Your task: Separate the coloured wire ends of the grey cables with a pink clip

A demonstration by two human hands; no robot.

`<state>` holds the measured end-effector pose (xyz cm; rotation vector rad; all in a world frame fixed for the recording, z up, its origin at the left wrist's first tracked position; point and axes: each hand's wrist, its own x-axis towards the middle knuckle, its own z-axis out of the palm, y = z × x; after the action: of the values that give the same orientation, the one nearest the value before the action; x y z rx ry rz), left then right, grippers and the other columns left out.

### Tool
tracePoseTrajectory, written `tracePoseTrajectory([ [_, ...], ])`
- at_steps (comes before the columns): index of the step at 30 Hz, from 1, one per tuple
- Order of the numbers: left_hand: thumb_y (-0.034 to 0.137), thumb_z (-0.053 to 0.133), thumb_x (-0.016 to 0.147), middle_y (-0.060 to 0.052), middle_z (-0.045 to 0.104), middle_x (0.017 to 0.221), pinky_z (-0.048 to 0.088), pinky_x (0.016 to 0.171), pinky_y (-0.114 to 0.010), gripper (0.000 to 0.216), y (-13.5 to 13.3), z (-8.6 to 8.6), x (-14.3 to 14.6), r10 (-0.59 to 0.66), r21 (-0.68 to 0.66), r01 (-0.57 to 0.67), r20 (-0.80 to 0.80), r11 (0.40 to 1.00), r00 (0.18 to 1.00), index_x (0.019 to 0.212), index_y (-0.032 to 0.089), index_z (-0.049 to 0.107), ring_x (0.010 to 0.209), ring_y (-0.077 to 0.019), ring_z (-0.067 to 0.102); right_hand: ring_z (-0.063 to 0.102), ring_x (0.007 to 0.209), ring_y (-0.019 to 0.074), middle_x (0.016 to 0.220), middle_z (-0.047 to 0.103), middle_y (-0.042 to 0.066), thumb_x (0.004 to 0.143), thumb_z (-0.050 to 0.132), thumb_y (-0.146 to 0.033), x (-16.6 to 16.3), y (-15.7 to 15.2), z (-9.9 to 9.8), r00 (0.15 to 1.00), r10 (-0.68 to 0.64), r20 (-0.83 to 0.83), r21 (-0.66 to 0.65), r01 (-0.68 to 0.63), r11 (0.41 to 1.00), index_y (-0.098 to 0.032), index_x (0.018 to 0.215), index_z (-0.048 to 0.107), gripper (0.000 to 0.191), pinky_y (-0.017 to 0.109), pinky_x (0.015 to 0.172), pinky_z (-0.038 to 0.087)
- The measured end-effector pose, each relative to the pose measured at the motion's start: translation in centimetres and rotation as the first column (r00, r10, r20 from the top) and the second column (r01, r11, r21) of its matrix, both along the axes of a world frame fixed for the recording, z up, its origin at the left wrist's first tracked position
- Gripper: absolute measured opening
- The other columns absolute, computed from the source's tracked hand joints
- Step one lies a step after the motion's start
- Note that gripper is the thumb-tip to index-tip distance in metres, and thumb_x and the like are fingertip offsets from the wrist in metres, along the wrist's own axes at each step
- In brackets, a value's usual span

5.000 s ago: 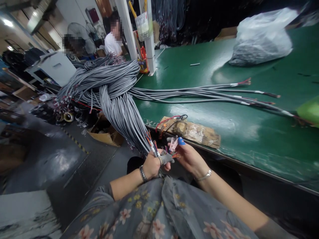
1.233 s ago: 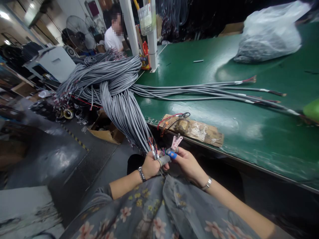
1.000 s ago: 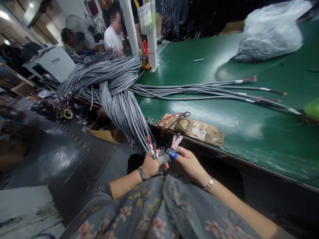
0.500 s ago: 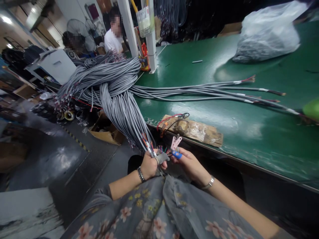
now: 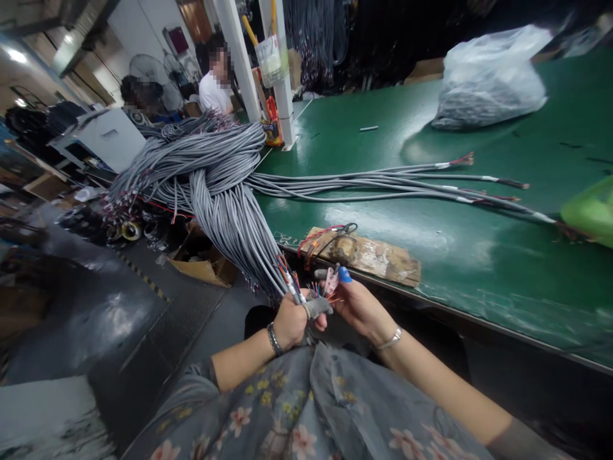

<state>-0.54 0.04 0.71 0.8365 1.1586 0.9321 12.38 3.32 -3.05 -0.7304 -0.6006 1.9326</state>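
Observation:
My left hand (image 5: 291, 324), its thumb wrapped in grey, is closed around the ends of several grey cables (image 5: 234, 220). Fine coloured wires (image 5: 313, 291) fan out from the cable end at its fingertips. Close to them, my right hand (image 5: 361, 310) pinches a small pink tool (image 5: 330, 281) with holes in it; a blue wrap covers the thumb. Whether the tool touches the wires I cannot tell. The held cables run up to a large coiled pile of grey cable (image 5: 220, 150) at the bench's left end.
On the green bench (image 5: 479, 255) lie a worn wooden block (image 5: 378, 257) with red and black leads, several cables (image 5: 364, 176), a plastic bag (image 5: 488, 83) and a green bag (image 5: 589, 211). White posts (image 5: 282, 83) stand behind. A cardboard box (image 5: 201, 259) is on the floor. Another person (image 5: 215, 92) is farther back.
My right hand has turned, its blue-wrapped thumb now higher, and the pink tool has tilted and dropped closer to the wires. My left hand keeps its hold; the view has shifted slightly.

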Motion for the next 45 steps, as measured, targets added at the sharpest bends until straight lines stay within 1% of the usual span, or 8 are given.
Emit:
tracePoseTrajectory([
  [3,0.052,0.076,0.055,0.0,0.053,0.039,0.036,0.038,-0.022,0.042,0.1,-0.1,0.1,-0.004,0.012,0.004,-0.011,1.0,1.0,0.051,0.014,0.057,0.033,-0.0084,0.045,0.062,0.064,0.0188,0.069,0.067,0.003,0.073,0.067,-0.058,-0.2,-0.2,-0.2,0.999,-0.02,-0.043,0.003,0.02,1.0,-0.019,0.091,0.069,0.043,0.034,0.061,0.049],
  [10,0.052,0.076,0.056,0.0,0.053,0.039,0.037,0.038,-0.021,0.043,0.1,-0.6,-0.1,-0.045,0.007,0.046,-0.032,0.999,0.998,0.051,0.014,0.059,0.033,-0.0086,0.046,0.06,0.061,0.018,0.067,0.066,0.003,0.072,0.067,-0.059,-0.5,-0.2,0.0,0.998,-0.047,-0.045,-0.017,0.047,0.999,-0.019,0.083,0.068,0.042,0.032,0.059,0.048],
  [17,0.052,0.076,0.057,-0.001,0.056,0.041,0.038,0.039,-0.021,0.042,-0.7,-0.8,-0.7,-0.041,0.009,0.041,-0.042,0.999,0.998,0.053,0.013,0.061,0.034,-0.0089,0.047,0.052,0.054,0.0125,0.063,0.062,0.001,0.066,0.064,-0.069,0.4,-0.5,1.0,0.999,0.022,-0.043,-0.072,-0.025,0.997,-0.019,0.075,0.068,0.052,0.026,0.052,0.044],
  [22,0.05,0.075,0.06,-0.002,0.058,0.043,0.038,0.04,-0.021,0.04,-1.1,-0.5,-0.9,-0.014,0.016,0.015,-0.029,1.0,0.999,0.055,0.013,0.062,0.036,-0.0095,0.049,0.05,0.054,0.011,0.061,0.06,-0.001,0.066,0.075,-0.053,0.4,-0.5,0.9,0.998,-0.065,0.012,-0.051,0.065,0.997,-0.019,0.07,0.067,0.035,0.024,0.053,0.044],
  [26,0.052,0.076,0.056,-0.001,0.056,0.041,0.036,0.038,-0.021,0.042,-0.8,-0.3,-0.4,0.045,-0.004,-0.045,-0.012,0.999,0.999,0.055,0.014,0.061,0.034,-0.0087,0.046,0.051,0.055,0.0126,0.062,0.061,0.0,0.072,0.07,-0.052,0.3,-0.5,0.5,0.997,-0.063,0.035,-0.024,0.064,0.998,-0.019,0.071,0.068,0.033,0.027,0.055,0.045],
  [32,0.049,0.077,0.057,0.001,0.053,0.04,0.036,0.039,-0.021,0.04,-0.3,-0.6,0.2,0.059,0.014,-0.06,0.014,0.998,0.998,0.053,0.014,0.057,0.034,-0.008,0.045,0.061,0.066,0.0201,0.071,0.067,0.004,0.073,0.066,-0.057,-0.1,-0.4,0.2,0.999,0.017,-0.029,0.016,-0.017,1.0,-0.02,0.088,0.069,0.04,0.034,0.061,0.047],
  [35,0.048,0.077,0.057,0.001,0.053,0.04,0.036,0.038,-0.021,0.039,-0.2,-0.8,0.2,0.067,0.012,-0.067,0.011,0.998,0.998,0.052,0.015,0.056,0.034,-0.0084,0.046,0.063,0.069,0.0215,0.072,0.068,0.004,0.074,0.065,-0.058,-0.2,-0.3,0.0,0.997,0.044,-0.06,0.014,-0.043,0.999,-0.021,0.084,0.069,0.039,0.036,0.063,0.048],
  [45,0.049,0.076,0.057,0.0,0.054,0.039,0.037,0.038,-0.022,0.04,-0.3,-0.7,0.1,0.043,0.019,-0.043,-0.032,0.999,0.999,0.051,0.015,0.056,0.034,-0.0088,0.046,0.062,0.071,0.0209,0.075,0.069,0.003,0.07,0.066,-0.061,-0.4,-0.3,-0.1,0.997,-0.02,-0.078,-0.06,0.015,0.998,-0.023,0.08,0.068,0.04,0.036,0.066,0.049],
])
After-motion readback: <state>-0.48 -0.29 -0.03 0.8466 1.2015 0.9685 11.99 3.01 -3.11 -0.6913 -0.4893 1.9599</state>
